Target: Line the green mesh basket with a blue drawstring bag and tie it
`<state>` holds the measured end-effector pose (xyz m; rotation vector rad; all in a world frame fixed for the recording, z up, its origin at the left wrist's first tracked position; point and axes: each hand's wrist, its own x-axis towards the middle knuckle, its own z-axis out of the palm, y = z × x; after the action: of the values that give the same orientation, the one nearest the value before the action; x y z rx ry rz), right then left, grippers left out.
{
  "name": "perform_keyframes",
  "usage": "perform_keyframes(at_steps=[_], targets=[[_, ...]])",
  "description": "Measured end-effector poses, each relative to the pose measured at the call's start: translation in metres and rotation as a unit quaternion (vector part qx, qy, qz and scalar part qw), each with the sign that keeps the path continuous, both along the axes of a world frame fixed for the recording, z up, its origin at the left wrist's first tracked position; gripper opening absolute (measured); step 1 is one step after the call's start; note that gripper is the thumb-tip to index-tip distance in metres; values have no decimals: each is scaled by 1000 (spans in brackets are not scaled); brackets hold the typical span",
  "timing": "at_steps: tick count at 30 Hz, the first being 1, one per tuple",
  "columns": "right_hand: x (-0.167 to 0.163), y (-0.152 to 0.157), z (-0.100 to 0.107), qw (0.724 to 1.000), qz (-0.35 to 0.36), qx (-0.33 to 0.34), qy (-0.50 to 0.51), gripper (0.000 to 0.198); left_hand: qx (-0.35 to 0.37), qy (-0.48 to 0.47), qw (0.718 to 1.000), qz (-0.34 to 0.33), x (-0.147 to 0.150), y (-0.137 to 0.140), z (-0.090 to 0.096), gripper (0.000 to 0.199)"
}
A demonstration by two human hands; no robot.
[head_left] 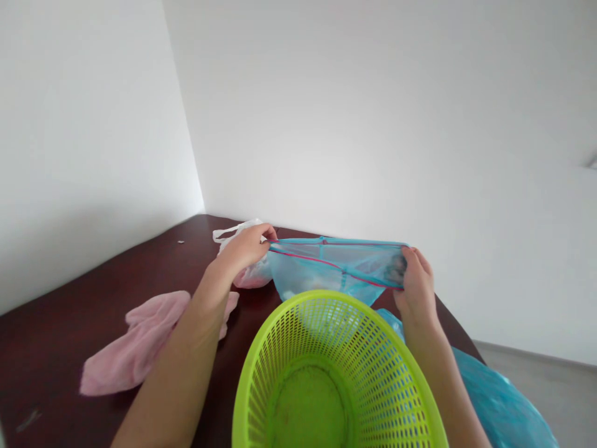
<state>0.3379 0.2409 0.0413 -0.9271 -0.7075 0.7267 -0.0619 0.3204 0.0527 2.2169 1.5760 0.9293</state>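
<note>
A translucent blue drawstring garbage bag (303, 272) with a pink-red cord is stretched sideways between my two hands. My left hand (254, 242) pinches the left end of its mouth. At the right end, my right hand (416, 274) grips the rim, with the fingers partly hidden behind the plastic. A dark blurred patch shows through the bag beside my right hand. Nearer to me stands a lime-green plastic basket (310, 398) with slotted walls, and nothing lies on its visible floor. Its far rim overlaps the bag's lower part in view.
On the dark red-brown table (88, 292) lies a pink cloth (140, 348), partly behind my left forearm. A white plastic bag (254, 274) with reddish contents sits beyond my left wrist. More blue plastic (499, 398) hangs at the table's right edge. White walls (326, 124) rise behind and left.
</note>
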Motion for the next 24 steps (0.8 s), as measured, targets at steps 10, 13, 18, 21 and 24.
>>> perform_keyframes(at_steps=[10, 13, 18, 21, 24], targets=[[-16, -3, 1, 993, 97, -29, 62, 54, 13, 54, 996, -72, 1, -16, 4, 42], [-27, -11, 6, 990, 123, -33, 59, 55, 14, 71, 987, -146, 23, -35, 15, 32], [-40, -20, 11, 986, 158, -47, 42, 51, -88, 1, 943, -320, 74, -45, 13, 22], [-44, -22, 12, 982, 173, -76, 30, 51, -110, 29, 928, -355, 98, -37, -9, 31], [-44, -25, 12, 981, 179, -69, -24, 48, -94, 46, 938, -330, 109, -33, -31, 41]])
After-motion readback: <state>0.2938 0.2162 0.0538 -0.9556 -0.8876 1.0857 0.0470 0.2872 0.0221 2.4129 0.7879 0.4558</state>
